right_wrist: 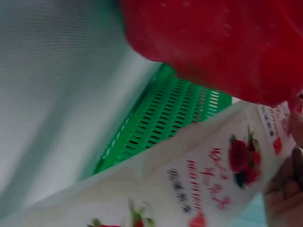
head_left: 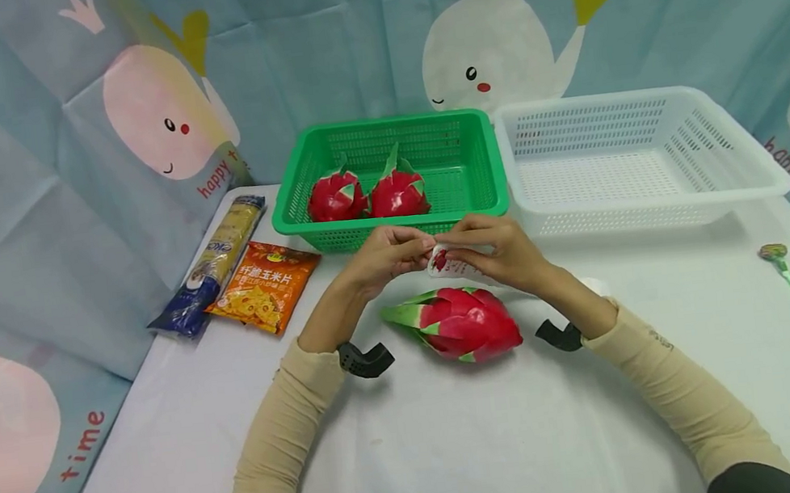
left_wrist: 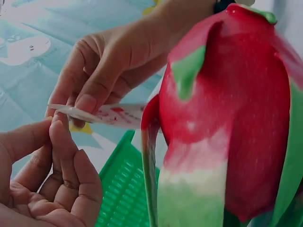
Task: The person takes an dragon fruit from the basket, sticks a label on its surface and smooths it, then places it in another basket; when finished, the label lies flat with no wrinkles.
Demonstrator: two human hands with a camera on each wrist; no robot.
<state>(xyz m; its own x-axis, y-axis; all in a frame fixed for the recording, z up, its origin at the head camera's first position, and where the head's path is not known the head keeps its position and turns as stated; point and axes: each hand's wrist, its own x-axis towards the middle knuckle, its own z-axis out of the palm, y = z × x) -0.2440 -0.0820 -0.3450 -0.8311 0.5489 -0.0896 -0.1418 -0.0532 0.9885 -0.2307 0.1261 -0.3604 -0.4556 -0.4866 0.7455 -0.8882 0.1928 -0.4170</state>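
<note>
My right hand (head_left: 504, 252) pinches a white strip of stickers (head_left: 440, 262) printed with red dragon fruits and lettering. At the strip's near end, the thumb and index finger of my left hand (head_left: 389, 262) pinch its edge. In the right wrist view the strip (right_wrist: 208, 182) trails away long and slack. A red dragon fruit (head_left: 473, 323) with green leaf tips lies on its side on the table, below both hands and apart from them. It hides part of the strip in the left wrist view.
Behind my hands stands a green basket (head_left: 392, 221) with two dragon fruits (head_left: 398, 195) inside. A white basket (head_left: 654, 209) adjoins it. At left lie an orange snack bag (head_left: 264, 287) and a blue-and-yellow packet (head_left: 217, 259). A lollipop (head_left: 777, 261) lies far right on the white table (head_left: 477, 449).
</note>
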